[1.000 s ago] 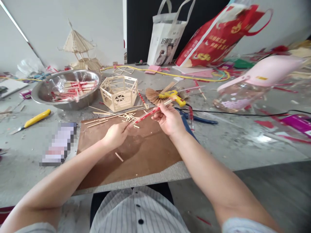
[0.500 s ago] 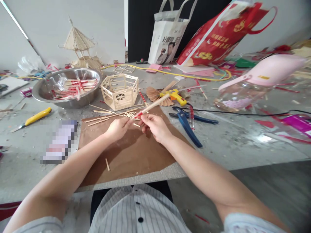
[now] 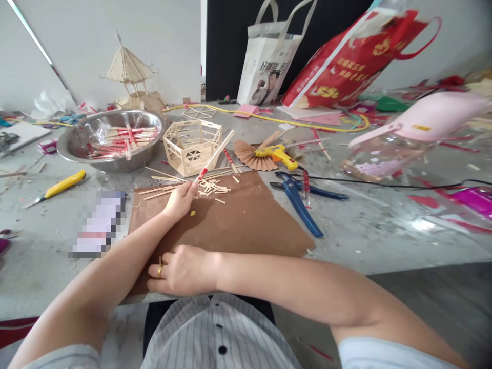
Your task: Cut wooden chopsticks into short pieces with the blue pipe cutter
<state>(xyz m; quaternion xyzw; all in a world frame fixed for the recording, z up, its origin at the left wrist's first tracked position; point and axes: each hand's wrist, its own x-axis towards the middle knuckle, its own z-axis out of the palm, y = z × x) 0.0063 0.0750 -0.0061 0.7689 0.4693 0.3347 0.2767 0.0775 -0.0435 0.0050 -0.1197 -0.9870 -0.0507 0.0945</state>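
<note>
My left hand (image 3: pixel 180 201) is closed around a pair of wooden chopsticks (image 3: pixel 216 155) with a red printed band, which slant up to the right. My right hand (image 3: pixel 184 270), a ring on one finger, is low over the front left of the brown mat (image 3: pixel 246 230). Its fingers are curled downward, and the tip of a short wooden stick (image 3: pixel 160 260) shows between them; the rest is hidden. Just right of my left hand lies a pile of short cut stick pieces (image 3: pixel 210 187). Behind it stands a hexagonal wooden stick frame (image 3: pixel 194 148).
A steel bowl (image 3: pixel 111 163) holds wrapped chopsticks at the left. Nearby are a yellow utility knife (image 3: pixel 65 183) and a blurred phone (image 3: pixel 99 225). Blue-handled cutters (image 3: pixel 302 207), a yellow glue gun (image 3: pixel 279 154) and a pink-lidded jug (image 3: pixel 418 125) are at the right. A stick pavilion (image 3: pixel 128 66) stands behind.
My right hand has left the chopsticks and come down to the mat's front left, over the short stick there. My left hand keeps the chopsticks, now tilted more steeply.
</note>
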